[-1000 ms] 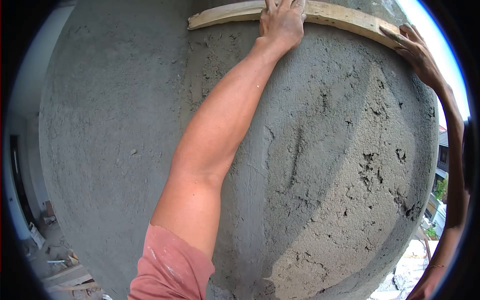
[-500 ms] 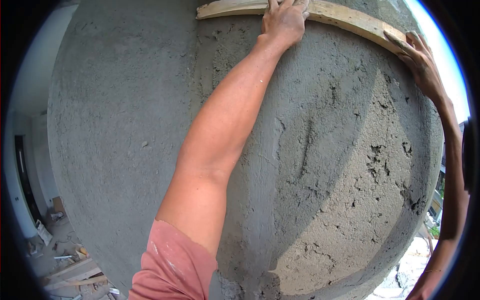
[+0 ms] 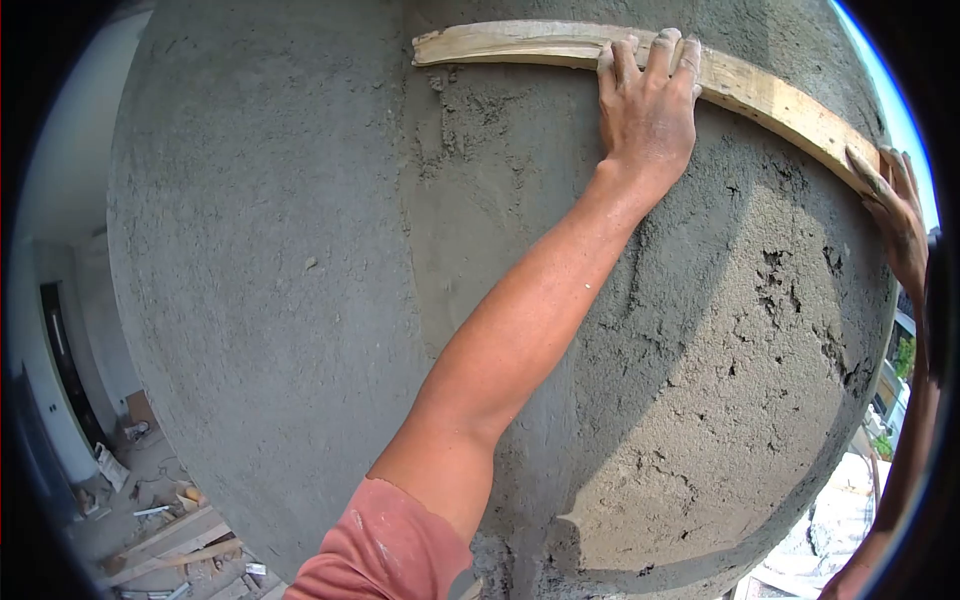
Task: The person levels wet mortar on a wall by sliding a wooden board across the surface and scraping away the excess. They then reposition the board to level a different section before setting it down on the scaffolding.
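Observation:
A long pale wooden board (image 3: 760,95) lies across the upper part of a grey plastered wall (image 3: 270,250), looking curved through the lens. My left hand (image 3: 650,115) grips the board near its middle, fingers bent over its upper edge. At the board's right end, by the wall's edge, my right hand (image 3: 895,205) holds it with the thumb on its face and the fingers behind. The plaster under the board is rough and pitted at the right, smoother at the left.
At the lower left, wooden planks (image 3: 180,545), a white sack (image 3: 112,467) and debris lie on the floor of a room with a dark door opening (image 3: 70,365). Beyond the wall's right edge are bright outdoor surfaces and greenery (image 3: 904,357).
The board and both hands appear lower and further right in view. The camera view has shifted too. More rough plaster shows below the board's left part, and both hands still hold the board.

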The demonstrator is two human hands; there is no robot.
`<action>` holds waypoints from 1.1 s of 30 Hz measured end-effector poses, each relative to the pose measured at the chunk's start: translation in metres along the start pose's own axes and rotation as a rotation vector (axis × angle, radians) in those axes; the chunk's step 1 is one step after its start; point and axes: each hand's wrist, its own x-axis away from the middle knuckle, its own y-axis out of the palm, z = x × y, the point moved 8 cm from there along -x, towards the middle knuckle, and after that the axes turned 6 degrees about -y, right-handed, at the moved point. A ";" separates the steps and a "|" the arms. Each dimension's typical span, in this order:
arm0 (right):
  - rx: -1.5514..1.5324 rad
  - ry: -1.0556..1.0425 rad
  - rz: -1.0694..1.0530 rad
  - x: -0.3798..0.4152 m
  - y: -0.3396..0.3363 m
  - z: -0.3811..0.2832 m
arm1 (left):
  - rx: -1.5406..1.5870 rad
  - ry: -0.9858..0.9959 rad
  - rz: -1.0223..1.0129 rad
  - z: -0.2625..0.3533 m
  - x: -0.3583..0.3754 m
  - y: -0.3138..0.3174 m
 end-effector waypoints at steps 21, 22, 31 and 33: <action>-0.138 -0.159 0.229 -0.024 -0.012 0.011 | 0.002 0.320 -0.302 -0.031 -0.044 0.034; -0.116 -0.148 0.213 -0.009 -0.014 0.018 | -0.025 0.366 -0.238 -0.021 -0.037 0.035; -0.240 -0.127 0.287 -0.033 -0.022 0.009 | -0.027 0.262 -0.212 -0.032 -0.053 0.014; -0.291 -0.148 0.225 -0.028 -0.029 -0.008 | 0.006 0.272 -0.163 -0.048 -0.043 0.008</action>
